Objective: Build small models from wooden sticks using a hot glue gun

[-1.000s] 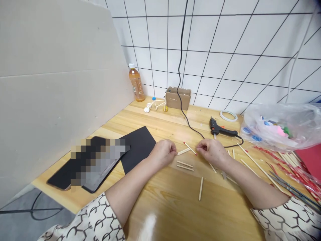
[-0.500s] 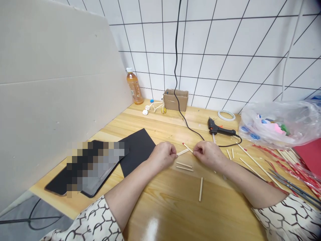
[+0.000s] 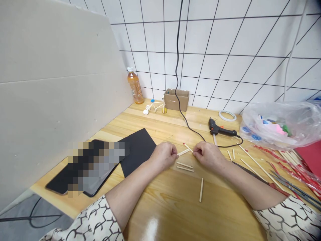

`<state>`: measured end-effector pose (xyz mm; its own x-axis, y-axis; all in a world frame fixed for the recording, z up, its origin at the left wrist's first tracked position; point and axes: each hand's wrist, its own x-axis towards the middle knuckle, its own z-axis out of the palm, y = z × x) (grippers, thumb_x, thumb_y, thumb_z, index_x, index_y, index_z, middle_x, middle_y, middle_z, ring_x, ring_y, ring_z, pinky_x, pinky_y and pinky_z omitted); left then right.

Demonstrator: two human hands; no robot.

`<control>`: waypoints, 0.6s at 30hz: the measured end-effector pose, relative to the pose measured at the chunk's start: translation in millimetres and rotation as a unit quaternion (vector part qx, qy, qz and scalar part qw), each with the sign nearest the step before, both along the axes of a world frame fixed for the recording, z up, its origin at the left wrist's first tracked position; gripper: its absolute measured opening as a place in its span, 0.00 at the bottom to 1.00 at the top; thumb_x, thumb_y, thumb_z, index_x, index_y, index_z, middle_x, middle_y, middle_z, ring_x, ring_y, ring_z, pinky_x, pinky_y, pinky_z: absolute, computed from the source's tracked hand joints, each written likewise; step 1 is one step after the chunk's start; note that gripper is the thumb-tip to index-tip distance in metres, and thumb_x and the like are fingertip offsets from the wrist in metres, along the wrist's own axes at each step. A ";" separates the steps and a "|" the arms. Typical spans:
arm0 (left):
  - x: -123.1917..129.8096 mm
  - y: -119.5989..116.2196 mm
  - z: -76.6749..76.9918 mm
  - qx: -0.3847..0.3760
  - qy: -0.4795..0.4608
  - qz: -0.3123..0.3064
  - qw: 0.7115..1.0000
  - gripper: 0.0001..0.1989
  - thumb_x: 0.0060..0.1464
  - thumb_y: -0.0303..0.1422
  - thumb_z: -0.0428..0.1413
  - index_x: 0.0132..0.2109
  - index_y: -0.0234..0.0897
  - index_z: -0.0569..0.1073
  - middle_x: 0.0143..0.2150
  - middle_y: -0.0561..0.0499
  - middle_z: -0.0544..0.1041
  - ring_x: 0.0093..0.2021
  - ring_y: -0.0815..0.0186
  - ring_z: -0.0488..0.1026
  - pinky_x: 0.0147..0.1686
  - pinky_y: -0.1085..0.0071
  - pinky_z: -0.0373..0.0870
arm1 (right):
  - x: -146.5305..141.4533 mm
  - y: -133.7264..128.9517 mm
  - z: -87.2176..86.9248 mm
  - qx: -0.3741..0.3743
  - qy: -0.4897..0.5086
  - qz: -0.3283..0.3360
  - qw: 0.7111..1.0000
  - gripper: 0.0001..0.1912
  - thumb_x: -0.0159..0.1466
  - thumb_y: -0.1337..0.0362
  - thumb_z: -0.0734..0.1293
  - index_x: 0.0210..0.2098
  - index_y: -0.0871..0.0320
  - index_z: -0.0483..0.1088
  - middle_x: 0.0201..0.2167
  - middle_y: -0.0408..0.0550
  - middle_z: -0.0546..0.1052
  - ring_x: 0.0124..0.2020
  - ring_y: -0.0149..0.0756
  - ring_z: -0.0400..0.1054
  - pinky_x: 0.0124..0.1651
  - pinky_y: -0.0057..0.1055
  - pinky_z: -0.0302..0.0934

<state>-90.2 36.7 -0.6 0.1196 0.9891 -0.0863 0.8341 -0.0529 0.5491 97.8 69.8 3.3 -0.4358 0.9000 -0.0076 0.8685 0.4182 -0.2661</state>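
My left hand [image 3: 166, 154] pinches the left end of a short wooden stick [image 3: 184, 152]. In my right hand [image 3: 204, 153], thumb and fingers close on a red-tipped matchstick [image 3: 188, 147] that slants up to the left. The two sticks meet between my hands, the plain one's far end against the matchstick. Just below lie two parallel short sticks [image 3: 185, 165], and nearer to me a single stick [image 3: 201, 189]. Two more short pieces [image 3: 229, 155] lie beyond my right wrist. My fingers partly hide the held ends.
A black glue gun [image 3: 223, 130] lies behind my right hand, near a tape roll [image 3: 227, 115]. Scissors [image 3: 293, 187], long sticks and a plastic bag [image 3: 283, 124] are at right. Two phones [image 3: 100, 180] and black card [image 3: 140, 147] lie left. A cardboard box [image 3: 177, 100] and bottle [image 3: 134, 87] stand behind.
Both hands keep their grips and the two sticks stay touching. The whole view has shifted very slightly; nothing on the table has visibly moved.
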 end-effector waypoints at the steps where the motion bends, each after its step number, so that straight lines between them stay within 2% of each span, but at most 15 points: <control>1: 0.0 -0.1 0.2 0.000 -0.001 -0.001 1.000 0.05 0.43 0.31 0.54 0.26 0.37 0.74 0.28 0.51 0.75 0.30 0.66 0.70 0.29 0.73 0.62 | 0.2 0.1 -0.5 0.002 0.002 0.000 1.000 0.07 0.55 0.67 0.61 0.25 0.58 0.71 0.28 0.48 0.77 0.31 0.36 0.68 0.31 0.28 0.54; 12: -4.5 0.2 3.5 0.001 -0.010 0.009 1.000 0.05 0.42 0.31 0.55 0.28 0.37 0.75 0.28 0.52 0.75 0.29 0.68 0.70 0.28 0.74 0.63 | 4.9 3.1 -2.7 0.012 0.033 0.017 0.999 0.06 0.55 0.66 0.62 0.26 0.57 0.72 0.27 0.46 0.75 0.29 0.34 0.66 0.31 0.27 0.54; 18: -6.0 0.8 1.5 0.003 -0.016 -0.014 1.000 0.05 0.43 0.31 0.54 0.27 0.37 0.75 0.28 0.52 0.75 0.29 0.68 0.70 0.28 0.74 0.63 | 4.8 2.0 -3.1 0.019 0.035 0.036 0.999 0.05 0.55 0.66 0.63 0.26 0.58 0.71 0.27 0.46 0.75 0.30 0.34 0.66 0.31 0.27 0.54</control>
<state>-96.2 37.5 0.9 0.1506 0.9856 -0.0769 0.8137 -0.0794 0.5759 102.6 71.8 0.2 -0.4978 0.8653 0.0593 0.8152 0.4902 -0.3086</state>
